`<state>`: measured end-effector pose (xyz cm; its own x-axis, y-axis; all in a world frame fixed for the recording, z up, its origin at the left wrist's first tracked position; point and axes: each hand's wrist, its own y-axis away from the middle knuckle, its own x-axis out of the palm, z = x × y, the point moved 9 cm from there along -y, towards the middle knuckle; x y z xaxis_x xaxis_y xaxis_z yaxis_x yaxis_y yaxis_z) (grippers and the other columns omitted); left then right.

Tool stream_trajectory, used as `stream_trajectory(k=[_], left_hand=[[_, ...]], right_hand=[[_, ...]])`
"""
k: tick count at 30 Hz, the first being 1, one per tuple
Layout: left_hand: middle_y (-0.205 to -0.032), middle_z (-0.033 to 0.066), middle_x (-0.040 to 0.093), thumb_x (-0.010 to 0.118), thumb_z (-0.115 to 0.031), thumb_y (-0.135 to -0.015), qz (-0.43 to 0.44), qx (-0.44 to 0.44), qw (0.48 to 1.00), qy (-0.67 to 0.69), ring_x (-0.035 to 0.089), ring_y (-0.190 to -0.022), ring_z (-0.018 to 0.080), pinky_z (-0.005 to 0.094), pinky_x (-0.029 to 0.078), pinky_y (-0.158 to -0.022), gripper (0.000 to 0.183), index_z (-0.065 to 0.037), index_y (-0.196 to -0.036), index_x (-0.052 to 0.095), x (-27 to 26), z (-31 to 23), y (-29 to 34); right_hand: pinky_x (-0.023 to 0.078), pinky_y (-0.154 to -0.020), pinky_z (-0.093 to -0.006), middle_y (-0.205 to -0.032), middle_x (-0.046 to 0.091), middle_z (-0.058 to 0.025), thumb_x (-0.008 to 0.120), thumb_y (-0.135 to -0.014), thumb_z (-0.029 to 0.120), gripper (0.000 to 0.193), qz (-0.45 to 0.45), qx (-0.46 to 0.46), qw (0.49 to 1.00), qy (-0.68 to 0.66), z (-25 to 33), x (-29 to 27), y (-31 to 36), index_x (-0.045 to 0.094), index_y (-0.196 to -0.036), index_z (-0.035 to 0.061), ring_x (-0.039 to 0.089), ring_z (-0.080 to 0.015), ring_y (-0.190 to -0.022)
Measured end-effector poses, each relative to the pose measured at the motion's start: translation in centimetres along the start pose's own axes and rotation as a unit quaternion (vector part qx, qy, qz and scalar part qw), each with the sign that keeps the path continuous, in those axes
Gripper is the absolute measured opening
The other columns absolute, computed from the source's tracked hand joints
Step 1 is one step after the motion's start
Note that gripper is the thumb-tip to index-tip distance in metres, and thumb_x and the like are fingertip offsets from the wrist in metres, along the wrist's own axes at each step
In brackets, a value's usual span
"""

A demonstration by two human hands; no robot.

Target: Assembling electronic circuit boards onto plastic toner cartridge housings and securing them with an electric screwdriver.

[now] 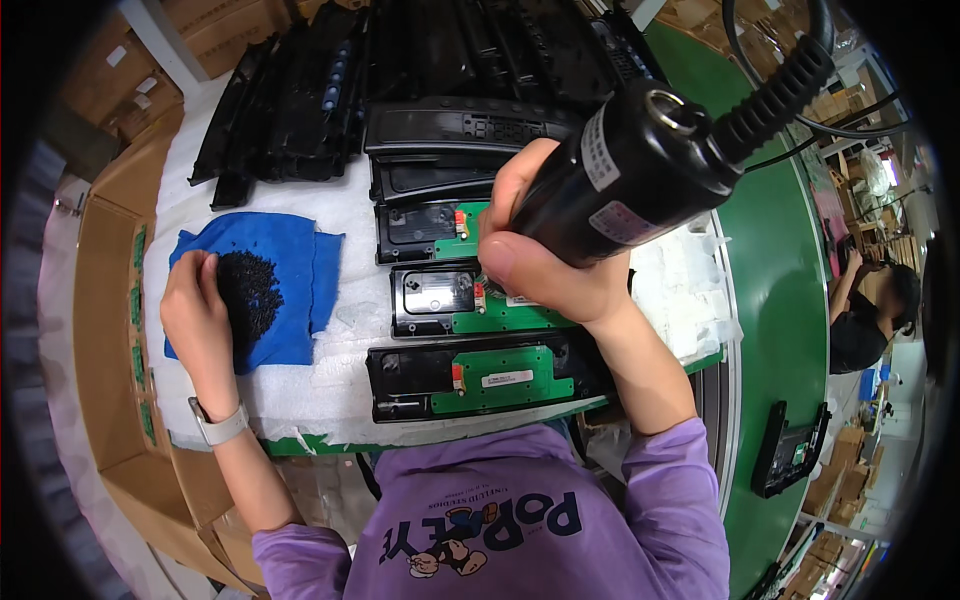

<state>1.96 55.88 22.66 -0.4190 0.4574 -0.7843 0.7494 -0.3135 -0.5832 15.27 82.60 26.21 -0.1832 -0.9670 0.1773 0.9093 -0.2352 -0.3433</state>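
My right hand (545,262) is wrapped round a black electric screwdriver (625,165), whose cable runs off to the upper right. Its tip is hidden behind the hand, over the black housings with green circuit boards. My left hand (197,312), with a watch at the wrist, has thumb and fingers pinched together beside a heap of small black screws (252,290) on a blue cloth (320,262); what is between the fingertips is too small to tell. Partly under my right hand lie a middle housing (435,300) and a farther housing (415,232). The nearest housing (415,385) is fully visible.
More black plastic housings (450,50) are piled along the back of the white padded table (300,395). A cardboard box (110,330) with green boards stands at the left. To the right, a green surface (745,440) carries another black housing (790,450); a person (870,320) sits beyond.
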Motion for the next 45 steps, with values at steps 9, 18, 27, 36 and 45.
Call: stream_trajectory(k=[9, 18, 27, 36, 45], left_hand=[[-0.070, 0.0013, 0.061, 0.062, -0.005, -0.082, 0.254, -0.163, 0.788, 0.536, 0.054, -0.063, 0.0049, 0.0165, 0.042, -0.058, 0.006, 0.001, -0.082, 0.062, 5.4, -6.8, 2.4], [-0.078, 0.0051, 0.062, 0.064, -0.005, -0.081, 0.417, -0.192, 0.540, 0.705, 0.060, -0.068, 0.0086, 0.0191, 0.049, -0.062, 0.010, 0.001, -0.086, 0.058, 7.0, -16.9, 5.7], [-0.077, 0.0063, 0.062, 0.064, -0.011, -0.082, 0.409, -0.217, 0.506, 0.728, 0.058, -0.065, 0.0088, 0.0202, 0.048, -0.063, 0.013, 0.000, -0.087, 0.058, 7.7, -17.4, 6.4], [-0.076, 0.0071, 0.063, 0.064, -0.010, -0.082, 0.402, -0.228, 0.496, 0.735, 0.058, -0.065, 0.0092, 0.0207, 0.048, -0.063, 0.012, -0.001, -0.086, 0.057, 7.6, -17.8, 6.6], [-0.080, 0.0094, 0.064, 0.063, -0.007, -0.082, 0.393, -0.234, 0.453, 0.765, 0.061, -0.071, 0.0116, 0.0224, 0.050, -0.066, 0.010, -0.001, -0.087, 0.057, 7.6, -17.9, 7.1]], right_hand=[[0.040, -0.044, -0.0249, -0.056, 0.047, -0.0015, 0.061, -0.076, 0.008, 0.024, 0.057, -0.051, 0.996, 0.037, 2.1, -0.5, 0.3, 0.045, -0.093, 0.0027, 0.046, -0.0112, -0.043], [0.043, -0.053, -0.0319, -0.060, 0.046, -0.0028, 0.049, -0.088, 0.028, 0.030, 0.053, -0.184, 0.943, -0.271, 6.0, -3.0, 1.6, 0.043, -0.106, 0.0052, 0.043, -0.0135, -0.043], [0.042, -0.062, -0.0332, -0.068, 0.048, -0.0009, 0.046, -0.091, 0.036, 0.035, 0.060, -0.203, 0.937, -0.279, 6.2, -3.9, 2.3, 0.044, -0.109, 0.0066, 0.046, -0.0123, -0.052], [0.041, -0.061, -0.0331, -0.068, 0.048, -0.0010, 0.045, -0.091, 0.037, 0.036, 0.036, -0.203, 0.939, -0.276, 6.0, -3.8, 2.4, 0.044, -0.110, 0.0061, 0.044, -0.0123, -0.051], [0.041, -0.060, -0.0317, -0.067, 0.047, 0.0007, 0.044, -0.091, 0.038, 0.036, 0.010, -0.206, 0.946, -0.252, 6.0, -3.3, 3.0, 0.043, -0.109, 0.0076, 0.043, -0.0108, -0.049]])
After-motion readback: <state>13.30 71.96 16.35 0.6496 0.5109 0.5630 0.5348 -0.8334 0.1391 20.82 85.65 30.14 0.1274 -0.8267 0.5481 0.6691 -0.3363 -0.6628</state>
